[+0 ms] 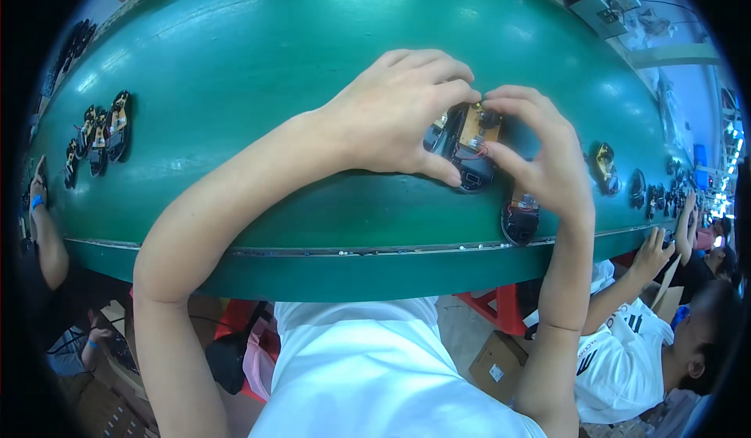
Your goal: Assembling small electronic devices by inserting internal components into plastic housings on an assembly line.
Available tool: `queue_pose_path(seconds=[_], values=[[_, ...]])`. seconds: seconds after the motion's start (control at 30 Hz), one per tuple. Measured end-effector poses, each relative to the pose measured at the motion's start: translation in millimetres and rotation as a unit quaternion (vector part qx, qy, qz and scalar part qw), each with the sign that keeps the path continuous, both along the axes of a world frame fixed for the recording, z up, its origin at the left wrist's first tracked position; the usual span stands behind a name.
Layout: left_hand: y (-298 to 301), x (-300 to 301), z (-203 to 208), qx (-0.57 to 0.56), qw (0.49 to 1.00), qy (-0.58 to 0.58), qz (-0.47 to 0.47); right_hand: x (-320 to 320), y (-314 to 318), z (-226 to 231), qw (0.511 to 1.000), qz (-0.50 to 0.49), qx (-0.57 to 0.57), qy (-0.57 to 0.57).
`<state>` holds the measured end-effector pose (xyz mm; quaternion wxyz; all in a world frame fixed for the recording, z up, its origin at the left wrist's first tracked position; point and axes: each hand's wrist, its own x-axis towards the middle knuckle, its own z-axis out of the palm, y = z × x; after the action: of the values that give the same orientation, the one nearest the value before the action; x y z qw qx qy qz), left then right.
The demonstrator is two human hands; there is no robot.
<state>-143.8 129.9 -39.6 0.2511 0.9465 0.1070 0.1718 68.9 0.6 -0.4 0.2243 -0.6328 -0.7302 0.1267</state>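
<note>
An opened computer mouse, a black shell with a tan circuit board and thin red wires, sits on the green bench between my hands. My left hand curls around its left side, thumb by the shell's lower end and fingertips at the upper end. From the right, my right hand closes on it, thumb by the wires and fingertips near the round dark part. A second opened mouse is partly hidden beside my left palm. Below my right wrist lies another dark mouse shell, partly covered.
The green bench curves across the view, with its near edge before me. Several mouse assemblies lie at the left, and another at the right. Co-workers' arms reach in on both sides. A red stool stands below.
</note>
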Motion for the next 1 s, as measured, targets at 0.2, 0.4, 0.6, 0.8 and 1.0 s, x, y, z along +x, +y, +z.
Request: queue_pose_path(seconds=[0.2,0.4,0.6,0.8,1.0], values=[[-15,6,-9,0.023,0.998,-0.051,0.039,-2,-2,-2,0.988,-0.060,-0.022,0.137],[-20,10,-11,0.022,0.997,-0.052,0.049,-2,7,-5,0.998,-0.048,0.000,0.039],[-27,20,-9,0.039,0.996,-0.052,0.063,12,10,2,0.993,-0.053,-0.069,0.080],[-25,12,-7,0.037,0.996,-0.053,0.056,40,-20,0,0.989,-0.088,0.095,0.069],[-13,-19,1,0.012,0.999,-0.013,0.035,72,-75,-27,0.958,-0.230,0.120,-0.123]])
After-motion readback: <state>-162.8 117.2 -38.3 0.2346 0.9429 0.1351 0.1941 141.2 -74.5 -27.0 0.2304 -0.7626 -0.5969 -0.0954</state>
